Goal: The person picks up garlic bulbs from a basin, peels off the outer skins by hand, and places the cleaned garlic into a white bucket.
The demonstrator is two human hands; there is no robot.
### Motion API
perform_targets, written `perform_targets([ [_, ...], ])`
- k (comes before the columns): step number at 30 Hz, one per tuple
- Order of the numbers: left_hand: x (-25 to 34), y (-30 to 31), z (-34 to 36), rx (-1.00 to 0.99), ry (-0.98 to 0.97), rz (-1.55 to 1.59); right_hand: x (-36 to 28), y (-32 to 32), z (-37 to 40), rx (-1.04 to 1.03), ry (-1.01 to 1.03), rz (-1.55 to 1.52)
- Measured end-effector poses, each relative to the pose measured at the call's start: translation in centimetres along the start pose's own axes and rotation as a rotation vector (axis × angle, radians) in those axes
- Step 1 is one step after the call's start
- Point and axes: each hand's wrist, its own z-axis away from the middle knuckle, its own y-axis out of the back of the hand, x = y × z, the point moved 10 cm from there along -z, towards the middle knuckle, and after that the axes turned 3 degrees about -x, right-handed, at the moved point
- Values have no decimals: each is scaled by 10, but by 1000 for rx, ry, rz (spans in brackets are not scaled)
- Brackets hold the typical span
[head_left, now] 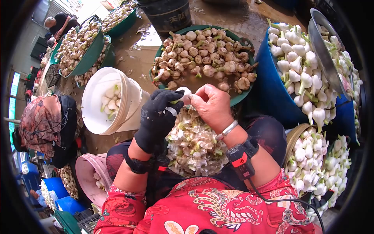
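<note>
My left hand (157, 113), in a black glove, is closed around a white garlic bulb (184, 93) with a green stem. Bare fingers of my right hand (212, 105) pinch at the bulb's right side; a thin pale piece, perhaps skin, shows between the hands. Below them lies a heap of peeled garlic skins (196, 148) over my lap. Just beyond my hands, a green basin (156, 58) holds unpeeled brownish bulbs and murky water. The white bucket (136, 101) left of my gloved hand contains several peeled bulbs.
Blue tubs (265, 78) heaped with white garlic stand at right, a metal bowl (327, 50) among them. A dark bucket (167, 15) is beyond the basin. At left are a pink bucket (87, 171), green tubs (87, 58) and a person in patterned clothing (43, 121); another person bends farther back.
</note>
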Motion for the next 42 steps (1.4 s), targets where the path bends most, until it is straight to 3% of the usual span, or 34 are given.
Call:
perform_targets([
  [3,13,-6,0,10,-117,25,12,-7,3,-19,-59,48],
  [5,10,-7,1,-22,-87,43,12,-4,4,33,-16,177],
  [7,-48,-27,15,-21,506,770,23,6,-1,37,-85,216],
  [8,-53,-27,16,41,573,977,31,11,-4,40,-153,257],
  [9,-53,-24,13,43,569,974,38,12,-5,40,-148,255],
  [11,-55,-32,16,105,672,1398,56,-2,-7,-79,-210,40],
  [13,-57,-36,17,72,639,1362,62,-4,-4,-89,-235,-72],
  [15,-56,-29,15,127,554,1127,26,-9,-4,-136,86,6],
  [16,-58,-29,15,128,555,1125,29,-19,0,-233,-118,-203],
  [18,-65,-49,23,111,750,1450,35,-24,-1,-232,-100,-154],
  [19,-67,-48,26,122,753,1447,36,-27,-2,-231,-83,-105],
  [21,-62,-43,28,-26,672,1335,25,-19,-8,-188,49,-99],
  [23,-65,-12,37,34,697,1290,32,-12,-19,-131,-93,-316],
  [25,-73,60,44,75,501,479,31,-5,-21,-115,-216,-376],
  [26,-81,103,59,52,352,228,34,-10,-18,-198,-212,-312],
  [27,-36,144,53,-85,215,-421,41,-16,-14,-248,-240,-246],
  [28,-93,205,104,301,479,216,39,-23,-9,-355,-188,-50],
  [29,-94,253,136,455,517,163,37,-31,-3,-460,-137,148],
  [30,-97,303,170,507,555,-230,25,-39,7,-580,2,432],
  [31,-96,339,189,369,546,-568,30,-48,23,-708,59,530],
  [33,-167,397,271,114,909,-711,54,-69,52,-990,121,681],
  [35,-161,375,256,115,922,-600,57,-68,53,-941,93,716],
  [36,-123,335,200,106,722,-653,56,-65,48,-883,48,718],
  [37,-97,288,151,96,656,-439,51,-62,48,-880,39,723],
  [38,-74,241,104,24,456,-404,43,-58,45,-856,44,727],
  [42,-93,42,2,-421,151,-248,32,-53,38,-748,-3,651],
])
